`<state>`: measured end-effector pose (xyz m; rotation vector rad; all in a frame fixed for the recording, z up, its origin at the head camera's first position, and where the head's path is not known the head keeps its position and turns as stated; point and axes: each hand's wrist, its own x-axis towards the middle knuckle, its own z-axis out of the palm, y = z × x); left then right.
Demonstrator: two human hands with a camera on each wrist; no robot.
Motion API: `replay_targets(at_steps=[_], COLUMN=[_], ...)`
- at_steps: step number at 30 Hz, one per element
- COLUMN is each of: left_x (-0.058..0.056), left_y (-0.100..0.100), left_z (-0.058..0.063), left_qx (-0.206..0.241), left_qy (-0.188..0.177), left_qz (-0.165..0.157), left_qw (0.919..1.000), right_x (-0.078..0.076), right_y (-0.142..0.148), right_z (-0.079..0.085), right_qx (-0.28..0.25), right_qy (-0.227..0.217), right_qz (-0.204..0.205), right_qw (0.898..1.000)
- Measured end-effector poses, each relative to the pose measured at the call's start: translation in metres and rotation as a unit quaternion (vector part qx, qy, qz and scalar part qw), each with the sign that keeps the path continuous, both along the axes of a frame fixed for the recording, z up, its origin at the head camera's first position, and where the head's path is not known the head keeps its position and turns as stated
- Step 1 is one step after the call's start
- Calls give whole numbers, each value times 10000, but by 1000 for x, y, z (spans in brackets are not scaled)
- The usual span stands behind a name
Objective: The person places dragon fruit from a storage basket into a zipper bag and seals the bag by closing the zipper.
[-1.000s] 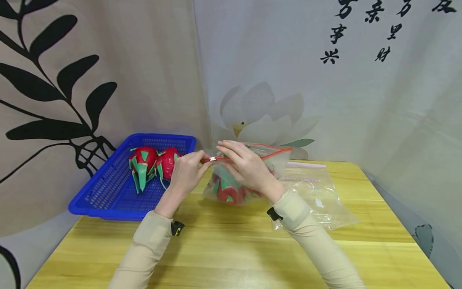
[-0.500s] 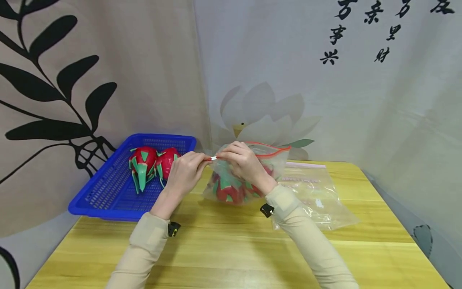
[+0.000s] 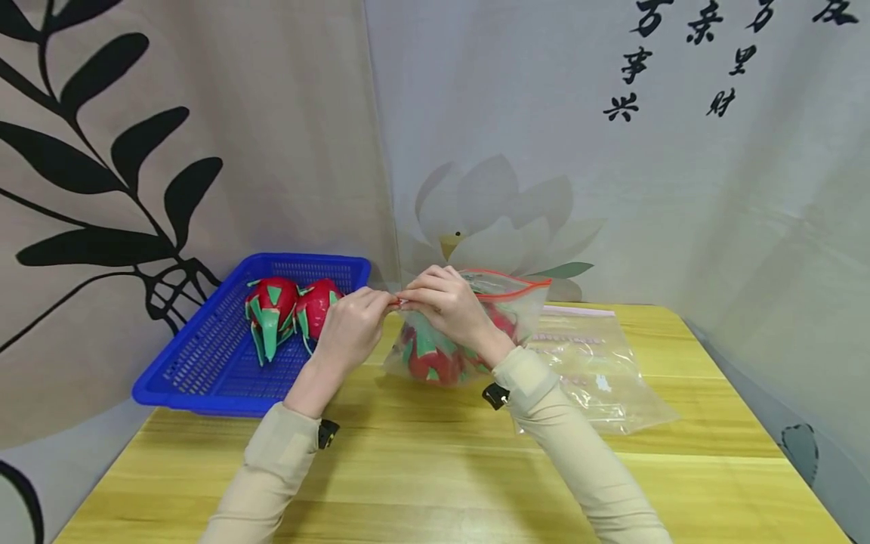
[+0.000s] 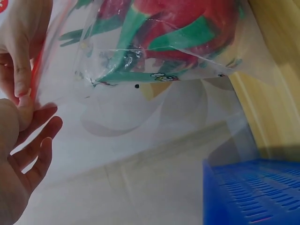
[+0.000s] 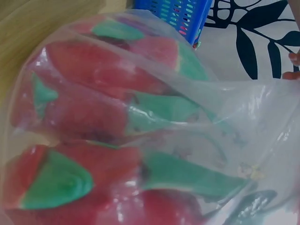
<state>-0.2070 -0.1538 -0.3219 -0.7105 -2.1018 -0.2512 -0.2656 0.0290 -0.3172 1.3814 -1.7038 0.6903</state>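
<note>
A clear zip bag (image 3: 522, 310) with a red-orange zip edge stands on the table, its mouth parted toward the right. Inside it several red-and-green dragon fruits (image 3: 435, 366) show through the plastic, and they fill much of the right wrist view. My left hand (image 3: 352, 325) pinches the left end of the zip edge. Right beside it, my right hand (image 3: 451, 308) grips the same edge between thumb and fingers, the two sets of fingertips meeting. In the left wrist view the bag's zip strip (image 4: 40, 70) runs between both hands. The fingers cover the zip's left end.
At the left stands a blue plastic basket (image 3: 193, 378) holding two more dragon fruits (image 3: 270, 306). A flat clear bag (image 3: 605, 378) with a pale pink zip lies on the wooden table (image 3: 421, 468) to the right. A printed curtain (image 3: 516, 91) hangs behind.
My right hand has shifted left along the zip edge to my left hand's fingertips. The white slider, visible between the hands before, is now covered. My left hand stays nearly in place.
</note>
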Motion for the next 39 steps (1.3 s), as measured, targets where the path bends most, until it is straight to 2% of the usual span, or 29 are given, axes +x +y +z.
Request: replay_targets(at_steps=[9, 18, 32, 39], left_x=[-2, -5, -5, -2], left_y=[2, -3, -10, -9], left_z=[-2, -4, -2, -4], left_qx=[304, 717, 823, 778], left_qy=[-30, -190, -170, -315], left_qz=[45, 41, -22, 130], left_qw=[9995, 9972, 9965, 9964], right_x=[-1, -10, -12, -13], right_y=[2, 11, 24, 25], right_z=[3, 1, 9, 9], right_qx=[50, 60, 296, 408], right_qy=[166, 178, 77, -114], right_qz=[41, 84, 5, 57], right_qw=[9998, 9998, 9995, 9991])
